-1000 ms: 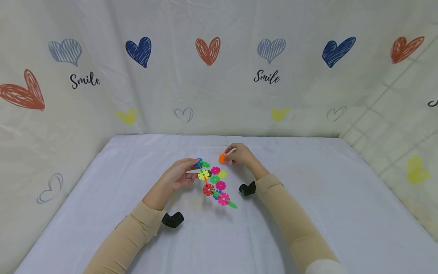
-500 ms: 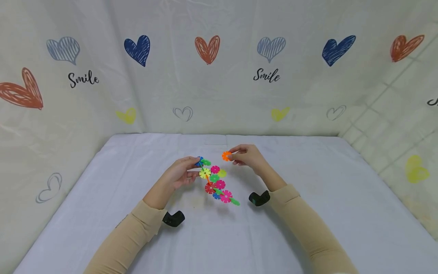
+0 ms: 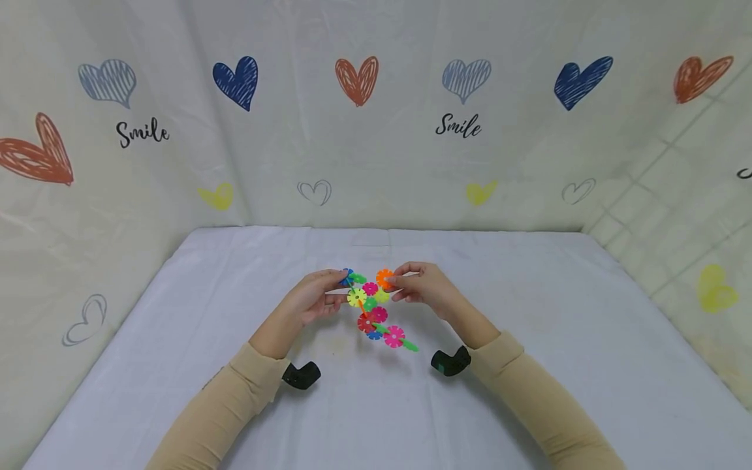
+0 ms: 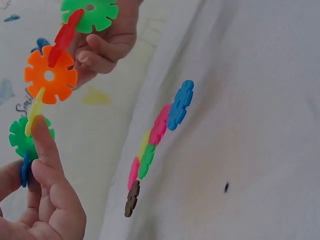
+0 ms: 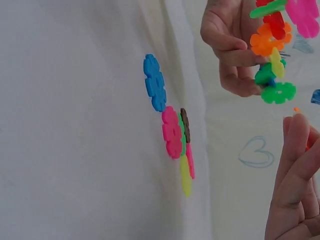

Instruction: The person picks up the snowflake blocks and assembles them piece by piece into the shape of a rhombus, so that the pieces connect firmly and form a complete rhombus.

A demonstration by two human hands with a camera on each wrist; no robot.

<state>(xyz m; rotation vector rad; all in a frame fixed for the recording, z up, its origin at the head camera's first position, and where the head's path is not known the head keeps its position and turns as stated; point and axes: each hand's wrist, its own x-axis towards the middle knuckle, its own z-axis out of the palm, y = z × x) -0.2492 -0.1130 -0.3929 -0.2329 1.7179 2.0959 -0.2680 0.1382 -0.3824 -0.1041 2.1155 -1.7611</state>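
Clearly, from the head view we see two pinches: the left hand (image 3: 316,299), thumb and fingers closed on a blue disc (image 3: 346,277), holds the chain (image 3: 366,322) near its end, while the right hand (image 3: 427,292) nips an orange disc (image 3: 384,278) by the rim, near the chain's green end disc (image 3: 358,279) but apart from it. To join the two well, we'd judge, we should turn the orange disc crosswise, line slot up with slot and press straight — bracing close to the end, since a long chain may twist. Loose discs (image 3: 369,305) lie below on the white cloth (image 3: 352,424). From the left wrist view we see the links set edge-on to one another: thin, smooth, plastic-looking wheels with a round centre hole and notched, petal-like rims; a brown disc (image 4: 132,199) and a loose blue one (image 4: 180,106) rest on the faintly wrinkled cloth. From the right wrist view we get only orange slivers behind the right fingertips (image 5: 298,125) — we cannot tell which slot faces the chain.
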